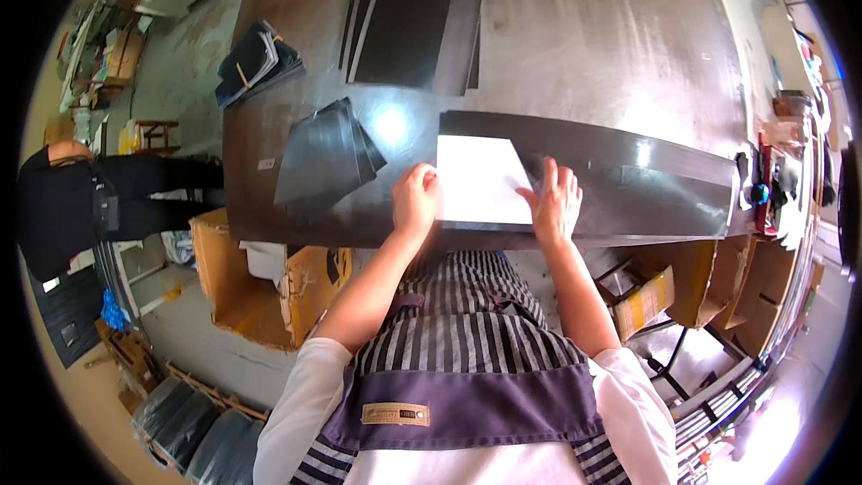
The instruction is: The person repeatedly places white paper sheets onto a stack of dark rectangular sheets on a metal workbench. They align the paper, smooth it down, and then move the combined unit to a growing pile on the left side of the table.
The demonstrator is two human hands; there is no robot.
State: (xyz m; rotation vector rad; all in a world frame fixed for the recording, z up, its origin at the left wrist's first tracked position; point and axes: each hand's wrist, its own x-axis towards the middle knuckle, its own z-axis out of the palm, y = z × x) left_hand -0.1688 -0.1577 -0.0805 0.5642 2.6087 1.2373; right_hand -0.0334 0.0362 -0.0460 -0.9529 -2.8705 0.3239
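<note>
White sheet (483,180) lies over the long dark panel (620,157) at the table's (593,36) near edge. Left hand (415,202): fingers curled against the sheet's left edge; cannot tell whether they pinch it. Right hand (555,205): fingers spread, not grasping, thumb at the right edge. Risk, my judgement: uneven pressure could skew the sheet; a smooth panel would let it slide.

left hand (415,202): fingertips curled from sight, hold on white sheet (485,180) unclear | dark strip (628,166): left end partly under sheet | tall dark panels (409,27): cut by top edge | table label (266,164): too small | right-rim shelf goods (790,184): blurred
</note>
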